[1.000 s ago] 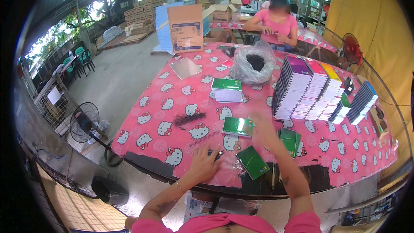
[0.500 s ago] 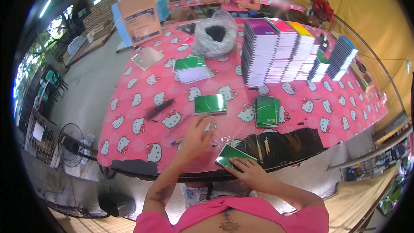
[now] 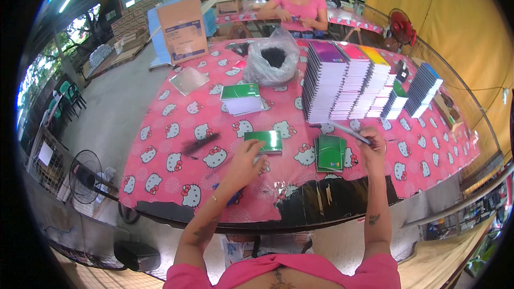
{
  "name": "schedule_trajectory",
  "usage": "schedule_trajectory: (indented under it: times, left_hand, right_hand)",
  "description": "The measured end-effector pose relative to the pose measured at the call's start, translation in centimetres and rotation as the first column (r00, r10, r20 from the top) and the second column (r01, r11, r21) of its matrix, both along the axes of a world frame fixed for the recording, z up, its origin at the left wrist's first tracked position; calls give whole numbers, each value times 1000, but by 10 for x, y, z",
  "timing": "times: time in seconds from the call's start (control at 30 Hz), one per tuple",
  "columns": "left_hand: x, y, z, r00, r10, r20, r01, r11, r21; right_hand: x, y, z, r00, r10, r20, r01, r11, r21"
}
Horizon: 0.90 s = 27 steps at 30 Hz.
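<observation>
Pink table [image 3: 292, 115] patterned with white cat faces, red bows and pale dotted circles; black patches [image 3: 300, 208] along its front edge. Green notebooks [image 3: 331, 155]. Stacks [image 3: 326, 93] topped in purple, pink, yellow, green and blue, with white page edges and dark spirals. Black coil [image 3: 201, 143]. Milky, see-through bag [image 3: 258, 69] with black inside. Brown box [image 3: 181, 16] with dark blue print. Red fan [image 3: 400, 27], yellow curtain [image 3: 444, 32], green chairs [image 3: 67, 96], grey floor [image 3: 126, 107]. Pink shirts [image 3: 300, 5].
</observation>
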<state>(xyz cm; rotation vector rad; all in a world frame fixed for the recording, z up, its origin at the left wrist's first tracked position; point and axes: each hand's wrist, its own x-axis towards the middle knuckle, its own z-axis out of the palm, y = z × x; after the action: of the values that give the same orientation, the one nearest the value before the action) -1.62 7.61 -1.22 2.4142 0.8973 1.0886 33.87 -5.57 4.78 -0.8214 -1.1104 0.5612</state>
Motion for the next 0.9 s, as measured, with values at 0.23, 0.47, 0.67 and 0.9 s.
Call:
schedule_trajectory:
  times: [0.23, 0.47, 0.67, 0.9]
  left_hand:
    - [8, 37, -39, 964, 52, -262, 14, 969, 246]
    - [5, 39, -38, 932, 24, -362, 111, 931, 348]
    - [8, -34, 16, 926, 20, -378, 62, 977, 203]
    - [25, -70, -20, 979, 154, 134, -148, 987, -56]
  right_hand:
    - [39, 30, -28, 977, 212, -34, -214, 974, -78]
    - [84, 52, -72, 797, 352, 491, 49, 772, -633]
    - [-60, 31, -30, 756, 294, 585, -89, 931, -354]
    - [-123, 24, -117, 919, 324, 226, -162, 831, -532]
